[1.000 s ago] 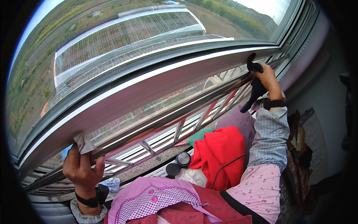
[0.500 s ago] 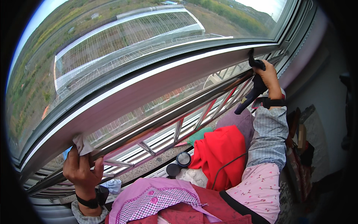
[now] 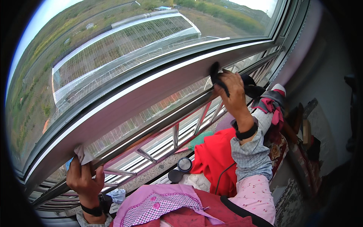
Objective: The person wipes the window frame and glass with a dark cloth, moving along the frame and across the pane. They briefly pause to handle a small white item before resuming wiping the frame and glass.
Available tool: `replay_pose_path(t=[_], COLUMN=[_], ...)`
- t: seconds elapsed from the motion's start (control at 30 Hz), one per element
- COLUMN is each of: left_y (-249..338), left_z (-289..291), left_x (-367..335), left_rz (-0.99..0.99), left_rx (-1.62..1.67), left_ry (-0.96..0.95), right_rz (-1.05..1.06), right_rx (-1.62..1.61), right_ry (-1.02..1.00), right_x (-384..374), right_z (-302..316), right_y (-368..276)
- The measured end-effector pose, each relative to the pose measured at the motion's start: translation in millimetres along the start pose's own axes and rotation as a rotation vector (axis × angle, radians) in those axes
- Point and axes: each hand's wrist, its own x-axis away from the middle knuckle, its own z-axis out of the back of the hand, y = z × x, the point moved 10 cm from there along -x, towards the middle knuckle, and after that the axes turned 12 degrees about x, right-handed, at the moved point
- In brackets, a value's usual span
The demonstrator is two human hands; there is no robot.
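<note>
My right hand [image 3: 235,94] grips a bunched black cloth [image 3: 218,80], whose upper end touches the brownish-pink lower face of the window frame [image 3: 159,87]. More of the dark fabric hangs on the far side of that hand, over the metal rail. At the left, my left hand [image 3: 85,183] is closed on a small pale grey cloth [image 3: 83,154] at the frame's lower edge. Its fingers reach up past the shiny metal rail [image 3: 151,130], with the thumb on the near side; the fingertips are partly hidden.
Behind the metal bars lies a speckled sill [image 3: 160,166]. A red cloth [image 3: 213,155], a round dark-lidded container [image 3: 184,164] and a crumpled white bundle [image 3: 196,181] sit close to my body. Dark and pink fabric [image 3: 272,106] lies at the right. A greenhouse [image 3: 124,49] shows through the glass.
My right hand has moved left along the frame with the black cloth, uncovering the dark and pink fabric behind it. My left hand stays at nearly the same place.
</note>
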Motion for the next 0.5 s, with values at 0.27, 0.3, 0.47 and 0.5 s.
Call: replay_pose_path(t=[0.27,0.3,0.47,0.5], left_y=[-3.6,-3.5,-2.8,-2.7], left_z=[-2.2,-2.1,-1.7,-1.6], left_x=[1.5,2.1,2.0,2.8], left_rz=[0.044,0.046,0.036,0.038], left_rx=[0.003,0.007,-0.013,-0.015], left_ry=[-0.041,-0.036,-0.033,-0.039], right_rz=[-0.307,-0.308,-0.164,-0.102], right_rx=[0.006,0.002,-0.002,-0.038], right_ry=[0.082,0.132,0.150,0.144], right_x=[-8.1,-11.2,0.1,7.7], right_z=[-14.1,-12.4,-6.2,-4.0], right_y=[105.1,116.6,65.1,46.5])
